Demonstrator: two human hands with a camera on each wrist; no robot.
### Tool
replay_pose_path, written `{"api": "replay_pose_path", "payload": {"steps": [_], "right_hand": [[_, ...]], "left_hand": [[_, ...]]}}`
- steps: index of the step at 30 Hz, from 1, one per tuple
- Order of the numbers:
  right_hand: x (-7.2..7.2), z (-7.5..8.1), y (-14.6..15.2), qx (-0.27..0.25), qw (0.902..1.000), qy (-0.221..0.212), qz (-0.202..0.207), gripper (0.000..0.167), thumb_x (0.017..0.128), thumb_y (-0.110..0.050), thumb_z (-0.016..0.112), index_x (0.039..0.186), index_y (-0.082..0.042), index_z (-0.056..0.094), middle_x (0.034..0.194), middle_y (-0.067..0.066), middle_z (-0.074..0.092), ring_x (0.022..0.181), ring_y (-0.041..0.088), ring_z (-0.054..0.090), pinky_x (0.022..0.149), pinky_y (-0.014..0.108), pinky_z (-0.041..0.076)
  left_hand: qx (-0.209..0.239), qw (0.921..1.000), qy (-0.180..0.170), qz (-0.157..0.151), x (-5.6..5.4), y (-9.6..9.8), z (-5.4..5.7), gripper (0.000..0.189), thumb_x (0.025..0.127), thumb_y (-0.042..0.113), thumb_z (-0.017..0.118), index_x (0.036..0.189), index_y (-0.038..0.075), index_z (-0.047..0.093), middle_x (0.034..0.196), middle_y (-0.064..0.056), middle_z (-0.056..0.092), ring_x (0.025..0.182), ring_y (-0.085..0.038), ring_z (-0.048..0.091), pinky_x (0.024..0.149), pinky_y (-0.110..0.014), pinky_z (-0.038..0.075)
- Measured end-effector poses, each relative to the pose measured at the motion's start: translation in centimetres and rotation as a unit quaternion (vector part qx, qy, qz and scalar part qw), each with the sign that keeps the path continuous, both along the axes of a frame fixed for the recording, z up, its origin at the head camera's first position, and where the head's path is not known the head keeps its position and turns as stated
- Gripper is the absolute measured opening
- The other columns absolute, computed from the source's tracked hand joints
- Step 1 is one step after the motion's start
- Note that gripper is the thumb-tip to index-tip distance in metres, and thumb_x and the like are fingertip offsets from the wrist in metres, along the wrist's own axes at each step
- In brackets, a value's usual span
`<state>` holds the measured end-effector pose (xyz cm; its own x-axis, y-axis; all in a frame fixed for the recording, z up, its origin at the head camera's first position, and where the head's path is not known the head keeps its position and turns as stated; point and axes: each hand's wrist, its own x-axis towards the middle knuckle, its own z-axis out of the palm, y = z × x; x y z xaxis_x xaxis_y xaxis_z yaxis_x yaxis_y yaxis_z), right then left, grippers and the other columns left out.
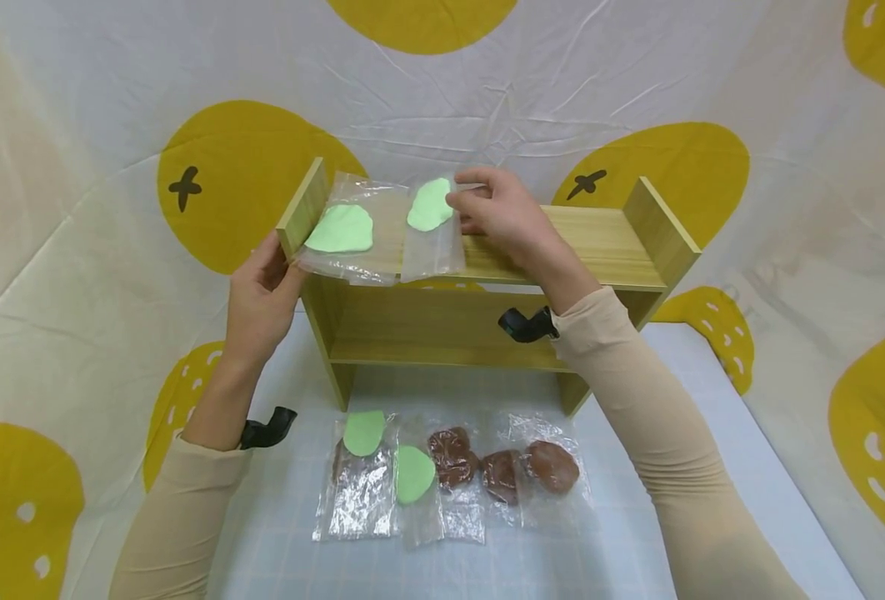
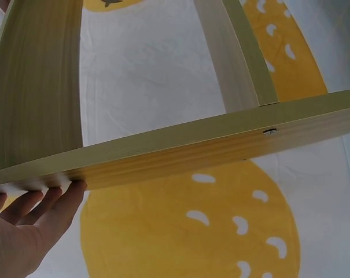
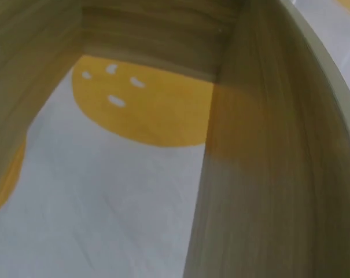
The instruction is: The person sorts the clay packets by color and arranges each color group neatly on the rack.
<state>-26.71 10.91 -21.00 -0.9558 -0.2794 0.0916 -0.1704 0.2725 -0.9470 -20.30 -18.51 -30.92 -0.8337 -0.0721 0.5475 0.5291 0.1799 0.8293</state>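
Two clear plastic bags lie side by side on the top board of a wooden shelf [image 1: 585, 242]. The left bag [image 1: 382, 204] holds a flat pale green piece [image 1: 341, 229], and the other bag [image 1: 431, 258] holds a smaller pale green piece [image 1: 429, 206]. My right hand [image 1: 506, 212] is over that second bag, its fingertips at the right edge of the green piece, with no clear pinch. My left hand [image 1: 262, 292] rests its fingertips against the outer face of the left side panel [image 2: 180, 153], thumb near the left bag's corner. The right wrist view shows only the shelf's inside.
On the table in front of the shelf lies a row of more clear bags, some with green pieces [image 1: 415, 475], others with brown pieces [image 1: 552, 467]. A lower board [image 1: 450, 333] spans the shelf. Behind hangs a white cloth [image 1: 427, 100] with yellow shapes.
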Motion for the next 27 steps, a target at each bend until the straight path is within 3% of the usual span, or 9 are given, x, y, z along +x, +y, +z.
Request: {"api": "replay_pose_path", "payload": {"steps": [3, 7, 14, 20, 27], "right_hand": [[0.3, 0.3, 0.3, 0.021, 0.9996, 0.020, -0.004, 0.051, 0.100, -0.020, 0.060, 0.148, -0.007, 0.045, 0.133, 0.012, 0.059, 0.114, 0.024, 0.059, 0.091, 0.034, 0.053], [1.1, 0.9, 0.7, 0.011, 0.9988, 0.047, -0.007, 0.048, 0.101, -0.019, 0.060, 0.145, -0.007, 0.047, 0.134, 0.013, 0.058, 0.118, 0.027, 0.057, 0.094, 0.036, 0.052], [3.3, 1.5, 1.7, -0.040, 0.9964, 0.075, 0.001, 0.045, 0.100, -0.020, 0.063, 0.142, -0.009, 0.051, 0.128, 0.011, 0.063, 0.113, 0.031, 0.060, 0.093, 0.037, 0.054], [5.8, 0.7, 3.1, -0.099, 0.9881, 0.115, 0.027, 0.035, 0.100, -0.011, 0.062, 0.133, -0.003, 0.057, 0.115, 0.019, 0.067, 0.100, 0.035, 0.065, 0.086, 0.039, 0.057], [8.9, -0.8, 4.3, -0.121, 0.9808, 0.138, 0.065, 0.034, 0.099, -0.005, 0.062, 0.132, 0.001, 0.057, 0.112, 0.028, 0.063, 0.095, 0.033, 0.067, 0.082, 0.041, 0.058]], "left_hand": [[-0.001, 1.0000, 0.000, 0.000, -0.1, 0.0, 0.0, 0.048, 0.099, 0.015, 0.065, 0.146, 0.020, 0.054, 0.141, -0.007, 0.056, 0.126, -0.024, 0.055, 0.103, -0.034, 0.047], [-0.002, 1.0000, 0.001, 0.001, -0.1, 0.0, 0.0, 0.047, 0.099, 0.015, 0.065, 0.145, 0.019, 0.055, 0.140, -0.008, 0.057, 0.125, -0.024, 0.056, 0.102, -0.034, 0.047], [-0.005, 1.0000, -0.005, 0.003, -0.1, 0.1, 0.0, 0.048, 0.099, 0.016, 0.065, 0.146, 0.019, 0.054, 0.140, -0.007, 0.057, 0.124, -0.024, 0.056, 0.102, -0.033, 0.047], [-0.003, 0.9999, -0.009, 0.002, -0.1, 0.1, -0.1, 0.048, 0.100, 0.017, 0.064, 0.146, 0.019, 0.054, 0.141, -0.007, 0.056, 0.125, -0.024, 0.056, 0.102, -0.034, 0.047], [-0.005, 0.9999, -0.015, 0.006, -0.2, 0.1, -0.2, 0.048, 0.100, 0.019, 0.064, 0.146, 0.022, 0.054, 0.141, -0.005, 0.057, 0.125, -0.024, 0.056, 0.102, -0.034, 0.047]]}}
